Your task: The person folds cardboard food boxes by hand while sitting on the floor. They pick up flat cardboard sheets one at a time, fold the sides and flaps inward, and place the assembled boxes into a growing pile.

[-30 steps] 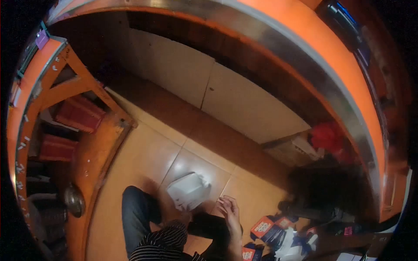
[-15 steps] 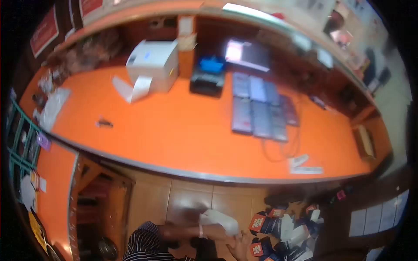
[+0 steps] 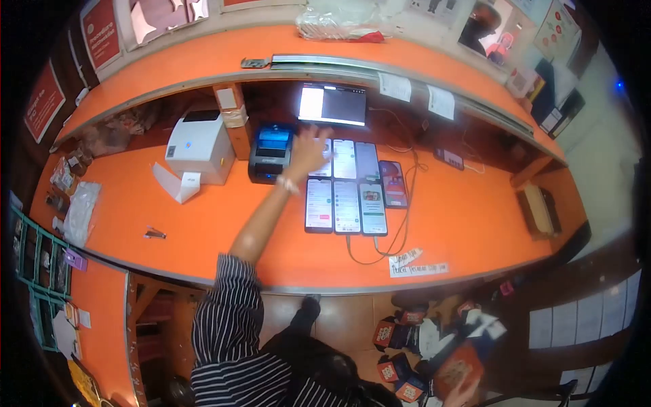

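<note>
My left hand [image 3: 308,154], with a bracelet at the wrist, reaches over the orange counter with its fingers spread. It covers part of the upper-left phone [image 3: 324,168], close beside a black receipt printer [image 3: 270,152]. More lit phones [image 3: 346,205] lie in two rows, and a reddish phone [image 3: 393,183] sits to their right. Low at the right, my right hand [image 3: 462,393] grips an orange and dark-blue cardboard box [image 3: 460,370] by its lower side. Its upper flaps stand apart. Similar boxes [image 3: 397,370] are heaped on the floor beside it.
A white label printer [image 3: 198,148] with a paper strip stands at the left, a small stapler-like tool [image 3: 154,233] before it. Behind the phones is a lit laptop-like screen [image 3: 332,105]. Cables [image 3: 405,230] loop near the phones. A handwritten paper strip [image 3: 418,269] lies by the front edge.
My left hand has risen from low near the floor to the phones on the counter. My right hand has moved right and now holds a box. The view has shifted.
</note>
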Available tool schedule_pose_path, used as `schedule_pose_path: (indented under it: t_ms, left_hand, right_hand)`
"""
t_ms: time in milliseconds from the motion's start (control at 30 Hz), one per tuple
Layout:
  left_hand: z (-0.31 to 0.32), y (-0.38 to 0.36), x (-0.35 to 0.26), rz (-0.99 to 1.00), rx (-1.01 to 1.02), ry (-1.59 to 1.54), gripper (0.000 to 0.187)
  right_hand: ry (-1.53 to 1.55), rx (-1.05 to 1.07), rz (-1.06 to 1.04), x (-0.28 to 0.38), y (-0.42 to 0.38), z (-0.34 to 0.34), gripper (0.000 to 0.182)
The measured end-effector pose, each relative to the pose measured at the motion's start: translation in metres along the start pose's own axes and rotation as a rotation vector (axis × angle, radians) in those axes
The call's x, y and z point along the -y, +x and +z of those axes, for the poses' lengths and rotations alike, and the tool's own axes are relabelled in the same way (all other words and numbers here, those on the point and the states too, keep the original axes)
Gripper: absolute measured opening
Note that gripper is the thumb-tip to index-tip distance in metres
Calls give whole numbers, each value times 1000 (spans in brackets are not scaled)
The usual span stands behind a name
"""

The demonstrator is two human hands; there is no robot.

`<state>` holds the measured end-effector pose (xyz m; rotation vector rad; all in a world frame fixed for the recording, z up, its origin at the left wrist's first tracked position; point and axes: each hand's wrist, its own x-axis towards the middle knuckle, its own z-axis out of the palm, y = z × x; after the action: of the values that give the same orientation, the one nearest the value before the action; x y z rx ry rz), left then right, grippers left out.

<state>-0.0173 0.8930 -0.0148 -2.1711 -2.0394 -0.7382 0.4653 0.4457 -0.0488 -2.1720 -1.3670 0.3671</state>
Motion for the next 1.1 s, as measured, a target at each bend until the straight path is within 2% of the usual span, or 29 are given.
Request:
schedule_pose_path:
  t_ms: [33, 100, 133, 200, 267, 300, 333, 367, 400, 467, 500, 533, 600, 733, 767, 833, 867, 933, 967, 1000, 1033, 1067, 1100]
  left_hand:
    - [15, 28, 22, -75, -40, 57, 66]
    - [22, 82, 49, -274, 171, 97, 71]
    - [22, 105, 58, -351, 307, -59, 72]
    - [91, 145, 101, -279, 69, 124, 71]
    - [107, 181, 118, -338, 290, 250, 75]
    - [145, 194, 141, -304, 158, 255, 79]
    - [139, 198, 139, -349, 271, 202, 83]
    - [144, 201, 139, -323, 219, 144, 80]
    - [169, 204, 156, -299, 172, 90, 78]
    - [176, 202, 156, -297, 118, 36, 79]
    - [178, 202, 156, -285, 46, -21, 80]
    - [177, 202, 154, -297, 42, -17, 80]
    - [149, 196, 138, -218, -17, 235, 84]
    - [133, 185, 144, -318, 53, 185, 86]
    - [132, 178, 146, -325, 82, 332, 82]
    - [86, 138, 121, -345, 18, 368, 83]
    - [58, 113, 101, -361, -44, 390, 84]
    - [20, 59, 78, -512, 50, 265, 88]
    - [8, 30, 62, -558, -77, 286, 93]
    - [2, 8, 51, -601, -201, 303, 99]
    - [7, -5, 54, -593, -197, 299, 99]
    - [16, -19, 63, -704, -258, 188, 104]
    - [21, -30, 68, -814, -313, 80, 108]
  right_hand:
    - [26, -50, 36, 8, 12, -4, 67]
    - [78, -162, 99, 26, 44, -8, 67]
    - [103, -221, 127, 34, 61, -9, 68]
    - [165, -348, 179, 48, 96, -6, 68]
    - [198, -420, 208, 63, 115, 5, 69]
    - [148, -431, 264, 65, 118, 14, 68]
    - [96, -436, 318, 70, 122, 21, 68]
    - [89, -430, 314, 78, 128, 24, 68]
    - [158, -376, 295, 92, 132, 26, 66]
    - [301, -263, 259, 110, 140, 28, 62]
    - [748, -319, 187, 47, 147, 57, 60]
    - [749, -308, 180, 49, 154, 55, 60]
    - [544, -320, 161, 64, 165, 50, 58]
    - [127, -355, 122, 98, 177, 21, 54]
    - [131, -345, 118, 102, 183, 15, 54]
    - [143, -419, -87, 101, 196, 7, 50]
    - [155, -424, -87, 89, 201, 5, 50]
    - [172, -425, -106, 53, 206, 2, 50]
    - [524, -395, -31, 42, 205, -2, 48]
    - [524, -401, -25, 24, 207, -4, 48]
    - [482, -382, -110, -2, 214, -1, 51]
    - [435, -359, -189, -28, 219, 2, 55]
    - [189, -465, -153, -52, 223, 9, 48]
